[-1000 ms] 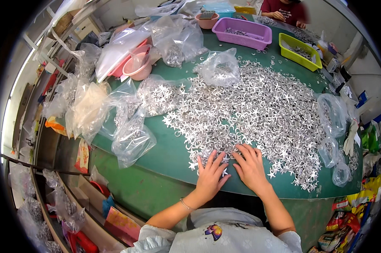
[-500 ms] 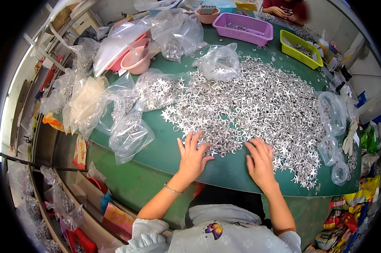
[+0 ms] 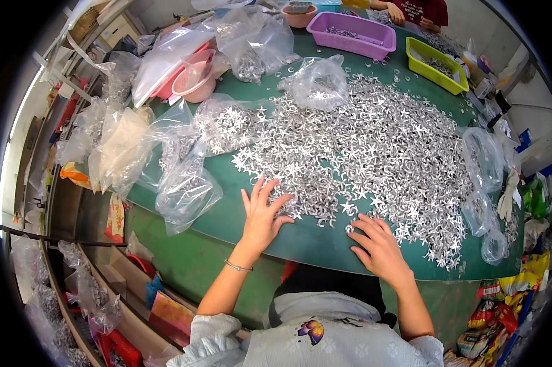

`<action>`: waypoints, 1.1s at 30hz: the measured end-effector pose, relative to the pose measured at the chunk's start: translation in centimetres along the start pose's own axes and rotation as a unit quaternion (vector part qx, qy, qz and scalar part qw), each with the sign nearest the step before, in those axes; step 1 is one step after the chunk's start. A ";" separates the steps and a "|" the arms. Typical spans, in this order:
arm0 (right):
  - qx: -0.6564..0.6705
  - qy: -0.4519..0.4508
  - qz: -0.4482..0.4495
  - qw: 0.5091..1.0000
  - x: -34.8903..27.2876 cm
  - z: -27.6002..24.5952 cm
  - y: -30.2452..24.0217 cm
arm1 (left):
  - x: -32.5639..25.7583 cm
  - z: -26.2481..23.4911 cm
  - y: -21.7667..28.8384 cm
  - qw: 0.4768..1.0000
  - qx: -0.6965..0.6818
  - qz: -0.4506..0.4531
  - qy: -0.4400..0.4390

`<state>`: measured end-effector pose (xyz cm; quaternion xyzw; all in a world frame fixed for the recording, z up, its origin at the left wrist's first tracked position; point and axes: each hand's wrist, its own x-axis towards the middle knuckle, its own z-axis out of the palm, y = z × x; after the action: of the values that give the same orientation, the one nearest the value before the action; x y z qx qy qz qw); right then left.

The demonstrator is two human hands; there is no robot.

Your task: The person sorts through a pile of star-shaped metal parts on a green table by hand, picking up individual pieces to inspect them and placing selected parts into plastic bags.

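a round green bench point(image 3: 227, 211) is seen, covered across its middle by a wide heap of small silver star-shaped metal pieces point(image 3: 374, 147). clear crumpled plastic bags point(image 3: 184, 189) are piled along its left side, and more clear bags point(image 3: 482, 160) lie at its right edge. a purple plastic tray point(image 3: 354, 32) and a yellow-green plastic tray point(image 3: 436, 65) are set at the far side, near another person's hands point(image 3: 404, 13). a pink plastic bowl point(image 3: 193, 76) sits at the far left. the left hand point(image 3: 261, 214) is laid flat with fingers spread on the heap's near edge, its grip apart and holding nothing. the right hand point(image 3: 380, 248) rests at the near edge too, fingers loosely curled on the pieces, nothing clamped.
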<state>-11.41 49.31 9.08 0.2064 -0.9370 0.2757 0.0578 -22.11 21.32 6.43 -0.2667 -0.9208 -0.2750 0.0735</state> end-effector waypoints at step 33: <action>0.012 0.030 0.072 0.997 1.1 1.5 -1.9 | -3.2 2.9 7.5 0.992 -0.126 -0.021 0.004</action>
<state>-11.63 46.63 8.96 0.1311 -0.9437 0.2970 0.0638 -15.34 26.76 6.63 -0.2533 -0.8840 -0.3911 0.0371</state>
